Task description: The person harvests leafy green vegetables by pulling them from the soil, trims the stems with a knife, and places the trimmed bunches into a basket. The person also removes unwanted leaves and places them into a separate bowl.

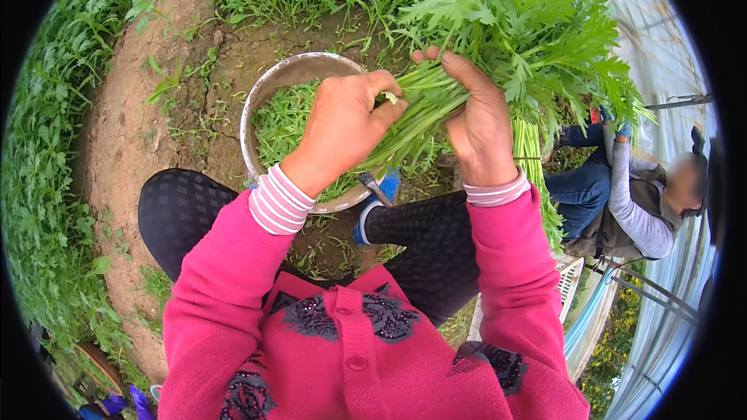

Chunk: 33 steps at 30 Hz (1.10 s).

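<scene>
My right hand (481,114) is closed around a bunch of leafy greens (519,29) with lobed leaves. The leaves fan out to the upper right, and the stems point down-left over a round bucket (248,128) with a worn white rim. At those stems my left hand (344,122) pinches a small piece of greenery (389,97) between thumb and forefinger. Loose green trimmings (283,119) lie inside the bucket. By its lower right rim is a small tool (373,188), partly hidden. Beyond my right wrist, a tied bundle of green stems (528,149) shows.
Leafy plants (46,146) grow along the left, beside bare soil (125,146). A co-worker (636,198) sits at the right, near plastic sheeting (671,41) and metal poles. A white slatted crate (569,283) is partly hidden by my right sleeve. My knees flank the bucket.
</scene>
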### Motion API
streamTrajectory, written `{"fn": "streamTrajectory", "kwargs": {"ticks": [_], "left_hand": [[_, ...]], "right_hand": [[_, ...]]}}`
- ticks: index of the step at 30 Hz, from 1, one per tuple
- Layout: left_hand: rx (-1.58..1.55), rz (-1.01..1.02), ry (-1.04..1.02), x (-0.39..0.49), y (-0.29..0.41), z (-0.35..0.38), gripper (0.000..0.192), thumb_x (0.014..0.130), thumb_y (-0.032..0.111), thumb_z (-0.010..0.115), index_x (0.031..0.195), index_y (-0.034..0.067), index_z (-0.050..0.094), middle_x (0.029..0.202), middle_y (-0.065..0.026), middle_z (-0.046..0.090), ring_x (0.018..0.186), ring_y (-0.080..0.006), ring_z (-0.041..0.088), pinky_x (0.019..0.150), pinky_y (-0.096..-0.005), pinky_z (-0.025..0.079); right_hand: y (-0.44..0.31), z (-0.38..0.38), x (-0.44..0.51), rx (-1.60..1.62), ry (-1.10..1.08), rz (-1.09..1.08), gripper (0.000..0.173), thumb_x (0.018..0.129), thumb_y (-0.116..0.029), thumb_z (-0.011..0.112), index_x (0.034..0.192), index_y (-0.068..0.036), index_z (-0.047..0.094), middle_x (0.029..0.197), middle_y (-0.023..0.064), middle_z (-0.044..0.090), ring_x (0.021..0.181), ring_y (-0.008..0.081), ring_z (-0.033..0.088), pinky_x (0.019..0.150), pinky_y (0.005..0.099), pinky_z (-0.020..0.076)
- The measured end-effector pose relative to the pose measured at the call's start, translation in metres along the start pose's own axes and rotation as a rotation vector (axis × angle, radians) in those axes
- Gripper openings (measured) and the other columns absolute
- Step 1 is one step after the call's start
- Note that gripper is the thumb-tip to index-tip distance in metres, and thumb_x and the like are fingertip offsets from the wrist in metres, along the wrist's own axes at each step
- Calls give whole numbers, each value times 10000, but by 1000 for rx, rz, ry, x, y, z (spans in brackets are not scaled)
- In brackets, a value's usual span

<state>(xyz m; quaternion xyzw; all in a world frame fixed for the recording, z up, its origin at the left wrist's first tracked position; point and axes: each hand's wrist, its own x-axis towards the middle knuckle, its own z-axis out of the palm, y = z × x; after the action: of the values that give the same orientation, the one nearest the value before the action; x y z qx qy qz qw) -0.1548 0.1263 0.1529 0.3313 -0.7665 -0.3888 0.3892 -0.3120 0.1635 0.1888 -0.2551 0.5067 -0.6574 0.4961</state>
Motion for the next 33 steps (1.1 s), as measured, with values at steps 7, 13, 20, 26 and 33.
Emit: {"fn": "streamTrajectory", "kwargs": {"ticks": [7, 13, 20, 26, 33], "left_hand": [[304, 126, 101, -3, -34, -11, 118, 752, 93, 643, 832, 24, 590, 653, -172, 589, 603, -340, 604, 568, -400, 474], [474, -232, -77, -6, -71, -36, 115, 782, 126, 627, 790, 13, 606, 629, -172, 609, 555, -295, 619, 555, -386, 486], [-200, -393, -167, -9, -29, 0, 144, 777, 143, 700, 791, 28, 612, 587, -40, 560, 484, -100, 512, 462, -292, 394], [182, -88, -51, -9, -33, 3, 164, 698, 121, 699, 812, 23, 633, 656, -200, 574, 578, -366, 564, 559, -407, 442], [-42, -226, -236, -10, -71, -39, 449, 730, 102, 674, 1171, 57, 608, 1139, -134, 622, 885, -222, 632, 798, -334, 491]], "right_hand": [[-26, -9, 4, 179, 68, -83, 202, 850, -81, 593, 994, 60, 578, 1057, 193, 624, 1067, 330, 590, 947, 506, 464], [-52, -48, 12, 428, 167, -203, 151, 834, -21, 552, 968, 46, 570, 1015, 133, 606, 1091, 354, 574, 935, 542, 474], [-40, -40, 8, 234, 137, -240, 187, 837, -17, 553, 1006, 60, 570, 1024, 140, 606, 1081, 330, 584, 929, 470, 480], [-34, -30, 4, 248, 101, -165, 194, 833, -19, 585, 1007, 67, 583, 1016, 145, 618, 1071, 344, 593, 947, 455, 467], [-58, -58, 2, 491, -234, -112, 222, 812, 3, 578, 1029, -35, 598, 1013, 119, 642, 1154, 373, 540, 971, 703, 352]]}}
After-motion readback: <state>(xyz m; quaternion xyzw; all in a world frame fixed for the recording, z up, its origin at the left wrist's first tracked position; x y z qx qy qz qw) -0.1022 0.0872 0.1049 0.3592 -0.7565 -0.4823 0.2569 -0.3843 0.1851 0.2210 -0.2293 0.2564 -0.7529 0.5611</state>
